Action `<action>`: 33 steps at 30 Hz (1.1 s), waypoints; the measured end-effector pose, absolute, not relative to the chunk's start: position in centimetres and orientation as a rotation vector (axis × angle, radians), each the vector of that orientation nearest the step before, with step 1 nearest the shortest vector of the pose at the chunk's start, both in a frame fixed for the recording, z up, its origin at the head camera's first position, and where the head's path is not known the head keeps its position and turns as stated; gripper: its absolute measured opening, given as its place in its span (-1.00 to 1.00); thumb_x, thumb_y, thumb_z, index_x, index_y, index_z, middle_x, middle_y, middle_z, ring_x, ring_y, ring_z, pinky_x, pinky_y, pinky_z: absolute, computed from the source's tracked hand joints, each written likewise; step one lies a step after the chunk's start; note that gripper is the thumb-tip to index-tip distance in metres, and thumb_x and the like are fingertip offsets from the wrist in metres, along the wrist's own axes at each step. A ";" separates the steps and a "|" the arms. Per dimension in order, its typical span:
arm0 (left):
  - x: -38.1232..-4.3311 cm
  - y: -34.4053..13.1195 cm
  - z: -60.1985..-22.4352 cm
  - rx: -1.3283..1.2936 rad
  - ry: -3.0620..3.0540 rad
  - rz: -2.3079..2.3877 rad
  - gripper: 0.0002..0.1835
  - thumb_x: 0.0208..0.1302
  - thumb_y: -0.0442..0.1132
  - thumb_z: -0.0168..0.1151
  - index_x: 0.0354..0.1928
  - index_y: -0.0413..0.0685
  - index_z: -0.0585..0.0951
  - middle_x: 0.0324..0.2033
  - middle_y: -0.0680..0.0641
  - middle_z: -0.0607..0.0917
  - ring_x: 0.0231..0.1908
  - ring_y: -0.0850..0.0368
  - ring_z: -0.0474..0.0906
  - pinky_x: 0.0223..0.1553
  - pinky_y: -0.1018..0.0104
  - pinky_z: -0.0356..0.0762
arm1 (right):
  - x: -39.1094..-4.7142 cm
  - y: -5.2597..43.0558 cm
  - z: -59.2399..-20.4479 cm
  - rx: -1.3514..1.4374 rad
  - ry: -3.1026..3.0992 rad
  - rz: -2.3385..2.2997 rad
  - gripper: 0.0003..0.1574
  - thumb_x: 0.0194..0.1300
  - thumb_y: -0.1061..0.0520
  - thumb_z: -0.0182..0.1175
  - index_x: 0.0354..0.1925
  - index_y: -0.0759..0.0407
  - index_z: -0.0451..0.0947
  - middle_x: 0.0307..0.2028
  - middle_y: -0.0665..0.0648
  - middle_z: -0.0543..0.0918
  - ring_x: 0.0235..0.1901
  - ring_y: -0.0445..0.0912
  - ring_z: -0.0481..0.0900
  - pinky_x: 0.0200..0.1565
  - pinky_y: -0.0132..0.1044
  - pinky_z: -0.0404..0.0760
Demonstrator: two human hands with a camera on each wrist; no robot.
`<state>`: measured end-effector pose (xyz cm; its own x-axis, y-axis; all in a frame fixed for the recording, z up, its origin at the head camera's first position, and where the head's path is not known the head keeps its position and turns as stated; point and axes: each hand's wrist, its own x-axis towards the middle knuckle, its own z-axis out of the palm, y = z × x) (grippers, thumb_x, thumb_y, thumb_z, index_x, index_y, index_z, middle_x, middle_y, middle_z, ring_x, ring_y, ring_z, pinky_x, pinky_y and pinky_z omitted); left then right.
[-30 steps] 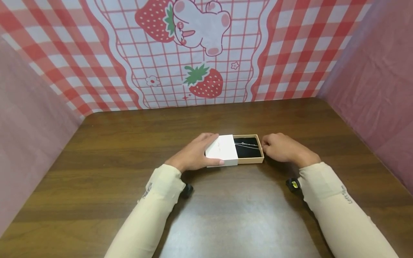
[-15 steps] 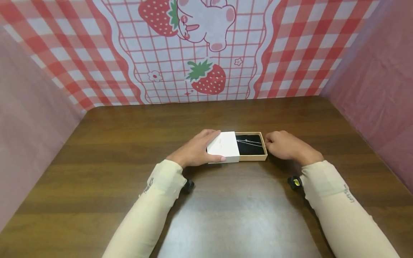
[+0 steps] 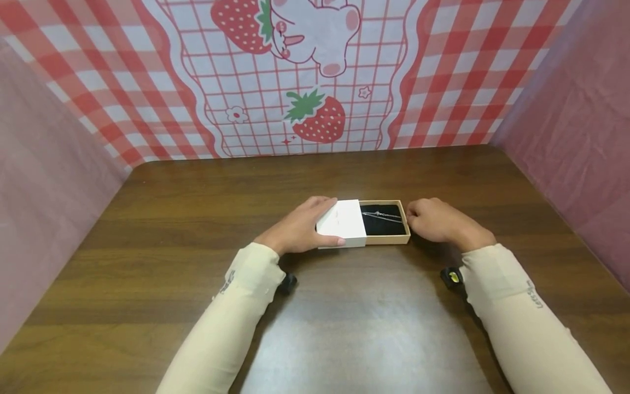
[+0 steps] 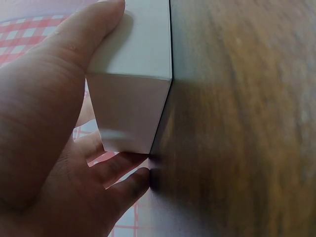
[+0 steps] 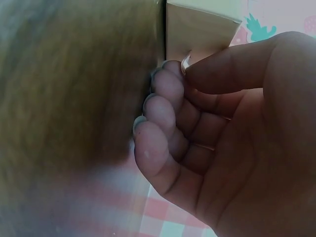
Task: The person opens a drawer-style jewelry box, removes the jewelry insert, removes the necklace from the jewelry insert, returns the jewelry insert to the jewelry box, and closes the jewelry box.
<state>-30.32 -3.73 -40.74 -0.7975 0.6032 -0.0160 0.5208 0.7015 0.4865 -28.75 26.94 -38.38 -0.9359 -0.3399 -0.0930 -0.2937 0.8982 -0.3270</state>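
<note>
A white box sleeve [image 3: 344, 221] lies on the table with a tan cardboard drawer [image 3: 386, 239] partly out of its right end. Inside the drawer, a silver chain necklace [image 3: 381, 215] rests on a black pad [image 3: 379, 225]. My left hand [image 3: 302, 227] grips the sleeve, its thumb on the near side and the fingers across the far side. At the drawer's right end my right hand [image 3: 435, 221] has its fingers curled. In the right wrist view, thumb and index finger pinch a small pale pull tab [image 5: 186, 61] against the drawer's end wall.
The brown wooden table [image 3: 197, 208] runs back to a red-and-white checked cloth [image 3: 443, 82] with strawberry prints. Pink fabric [image 3: 556, 137] hangs along both sides. A black wrist camera [image 3: 451, 277] sits under the right wrist.
The drawer has slid slightly farther right out of the sleeve, and my right hand has moved right with it. My left hand keeps its grip on the sleeve. The head view has tilted slightly.
</note>
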 end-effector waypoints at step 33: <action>-30.4 -3.7 -40.8 0.904 2.725 0.715 0.07 0.18 0.27 0.38 0.58 0.03 0.10 0.46 -0.05 0.22 0.33 0.07 0.27 0.32 0.10 0.28 | -29.0 27.3 -38.4 -0.432 2.986 -0.510 -0.66 0.52 0.11 -0.04 -0.15 0.24 0.63 -0.38 0.11 0.61 -0.32 0.04 0.52 -0.19 0.00 0.49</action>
